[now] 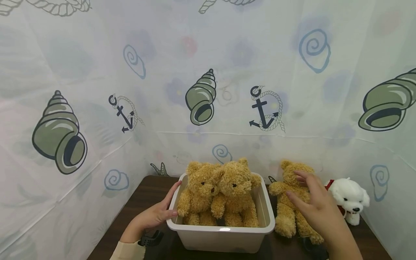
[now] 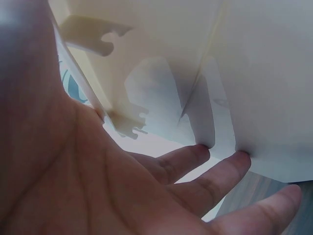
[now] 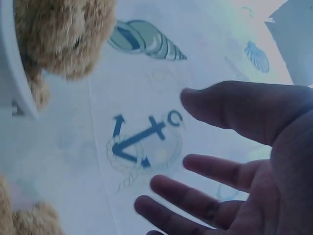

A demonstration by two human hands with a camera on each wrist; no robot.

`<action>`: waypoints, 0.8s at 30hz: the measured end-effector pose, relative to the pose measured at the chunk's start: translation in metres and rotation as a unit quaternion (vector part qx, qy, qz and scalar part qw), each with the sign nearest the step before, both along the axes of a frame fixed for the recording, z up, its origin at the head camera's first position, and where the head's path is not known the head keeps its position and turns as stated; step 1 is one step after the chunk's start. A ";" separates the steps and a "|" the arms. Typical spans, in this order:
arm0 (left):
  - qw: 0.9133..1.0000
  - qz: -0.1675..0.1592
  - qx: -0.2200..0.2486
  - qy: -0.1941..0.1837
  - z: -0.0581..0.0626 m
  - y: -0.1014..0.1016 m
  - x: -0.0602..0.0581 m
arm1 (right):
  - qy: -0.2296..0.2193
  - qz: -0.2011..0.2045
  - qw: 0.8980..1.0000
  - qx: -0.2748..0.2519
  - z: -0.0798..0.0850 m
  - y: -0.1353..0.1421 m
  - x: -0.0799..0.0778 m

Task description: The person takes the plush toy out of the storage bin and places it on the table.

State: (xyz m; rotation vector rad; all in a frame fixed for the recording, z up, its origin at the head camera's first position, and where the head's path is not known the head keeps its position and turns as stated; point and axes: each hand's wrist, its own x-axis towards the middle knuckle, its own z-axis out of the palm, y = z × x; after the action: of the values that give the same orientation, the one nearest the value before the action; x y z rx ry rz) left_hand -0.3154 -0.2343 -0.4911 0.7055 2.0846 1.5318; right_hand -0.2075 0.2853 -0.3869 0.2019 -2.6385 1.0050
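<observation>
At the left rim of the pale tub (image 1: pixel 224 241), my left hand (image 1: pixel 154 215) grips the edge: thumb and forefinger lie on the rim, while two more fingertips press the outer wall from below. My right hand (image 1: pixel 316 206) is released, fingers spread and thumb well apart from them, with nothing between.

Beyond my left fingers, a strip of the dark table (image 1: pixel 144 191) shows, giving room to that side. Inside the tub, the left bear (image 1: pixel 198 191) and the right bear (image 1: pixel 236 191) sit pressed together, their heads rising above the rim; a narrow space runs between the right bear and the tub's right wall. Just outside that wall is the third bear (image 1: pixel 286 221), partly behind my right hand, one paw close to the rim; I cannot tell whether they touch. The white toy dog (image 1: pixel 349 198) is farther right, near the patterned cloth (image 1: pixel 169 151) that closes off the back and sides.

My left forearm comes in from the lower left, palm turned to the tub, a black band (image 1: pixel 151 238) at the wrist. My right forearm slants up from the lower right.
</observation>
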 end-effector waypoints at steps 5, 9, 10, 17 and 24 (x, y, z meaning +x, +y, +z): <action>1.000 -0.005 0.003 -0.001 0.000 0.000 0.000 | 0.036 -0.002 0.998 -0.051 0.006 -0.019 0.006; 1.000 -0.002 0.007 -0.006 -0.001 0.001 0.001 | 0.070 -0.013 0.992 -0.104 0.010 -0.037 0.006; 1.000 -0.001 0.005 -0.006 0.000 0.001 0.001 | 0.078 -0.013 0.990 -0.117 0.011 -0.042 0.005; 1.000 -0.002 0.006 -0.005 0.000 0.003 0.001 | 0.142 -0.013 0.965 -0.221 0.015 -0.079 -0.016; 1.000 0.000 0.002 0.001 -0.001 0.001 -0.001 | 0.175 0.019 0.926 -0.334 0.020 -0.103 -0.041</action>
State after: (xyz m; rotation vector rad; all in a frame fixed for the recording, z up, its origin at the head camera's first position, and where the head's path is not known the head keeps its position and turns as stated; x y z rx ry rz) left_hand -0.3162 -0.2336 -0.4918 0.7099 2.0836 1.5358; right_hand -0.2487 0.1825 -0.3668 0.2414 -1.8575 1.6362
